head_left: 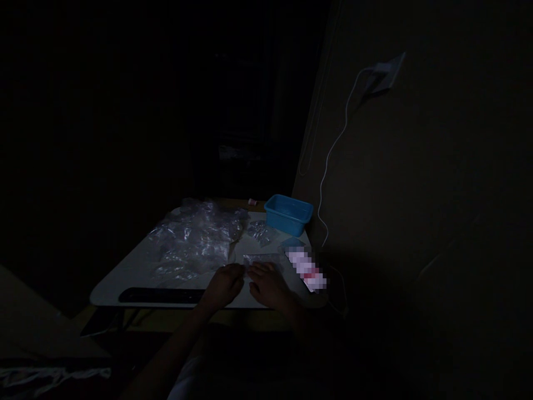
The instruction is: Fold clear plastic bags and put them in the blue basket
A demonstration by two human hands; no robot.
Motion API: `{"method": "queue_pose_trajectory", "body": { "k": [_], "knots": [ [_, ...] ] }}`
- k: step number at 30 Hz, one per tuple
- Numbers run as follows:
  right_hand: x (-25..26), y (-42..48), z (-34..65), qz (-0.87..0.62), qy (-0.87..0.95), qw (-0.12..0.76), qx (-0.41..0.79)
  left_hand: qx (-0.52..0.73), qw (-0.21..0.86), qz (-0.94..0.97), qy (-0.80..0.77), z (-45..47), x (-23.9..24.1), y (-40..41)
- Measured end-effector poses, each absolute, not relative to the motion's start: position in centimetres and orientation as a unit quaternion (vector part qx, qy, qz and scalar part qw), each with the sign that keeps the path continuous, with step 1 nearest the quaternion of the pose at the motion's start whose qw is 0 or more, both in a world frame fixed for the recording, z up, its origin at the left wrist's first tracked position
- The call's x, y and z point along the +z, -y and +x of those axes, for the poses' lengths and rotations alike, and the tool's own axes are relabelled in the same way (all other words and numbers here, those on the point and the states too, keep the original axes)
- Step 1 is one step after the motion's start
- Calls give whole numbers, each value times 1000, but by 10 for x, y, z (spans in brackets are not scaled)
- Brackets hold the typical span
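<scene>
A small clear plastic bag (263, 258) lies flat on the white folding table (120, 275). My left hand (227, 283) is closed at the bag's left edge, with its fingers bent and pressed together. On the bag's near part rests my right hand (267, 284), palm down, its fingers stretched out and slightly apart. To the left spreads a large heap of clear plastic bags (195, 233). A few more crumpled clear bags (261, 232) lie beyond my hands. The dim light hides fine detail at the fingertips.
A blue plastic basket (287, 216) stands at the table's back right corner. A lit phone (306, 269), its screen blurred out, lies at the right edge. A white cable (327, 161) hangs from the wall socket (385, 75). A dark slot (160, 295) runs along the front edge.
</scene>
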State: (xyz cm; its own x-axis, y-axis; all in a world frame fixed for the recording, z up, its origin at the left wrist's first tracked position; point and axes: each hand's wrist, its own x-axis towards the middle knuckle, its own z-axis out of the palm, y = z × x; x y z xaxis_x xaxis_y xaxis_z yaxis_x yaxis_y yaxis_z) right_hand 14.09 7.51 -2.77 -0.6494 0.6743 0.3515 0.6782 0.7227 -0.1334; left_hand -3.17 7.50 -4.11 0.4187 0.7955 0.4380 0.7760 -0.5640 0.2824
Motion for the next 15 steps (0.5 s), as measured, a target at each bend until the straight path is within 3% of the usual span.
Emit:
{"method": "queue_pose_trajectory", "body": {
  "k": [15],
  "knots": [
    [-29, -75, 141, -373, 907, 195, -8, 252, -3, 850, -463, -32, -42, -75]
  ]
}}
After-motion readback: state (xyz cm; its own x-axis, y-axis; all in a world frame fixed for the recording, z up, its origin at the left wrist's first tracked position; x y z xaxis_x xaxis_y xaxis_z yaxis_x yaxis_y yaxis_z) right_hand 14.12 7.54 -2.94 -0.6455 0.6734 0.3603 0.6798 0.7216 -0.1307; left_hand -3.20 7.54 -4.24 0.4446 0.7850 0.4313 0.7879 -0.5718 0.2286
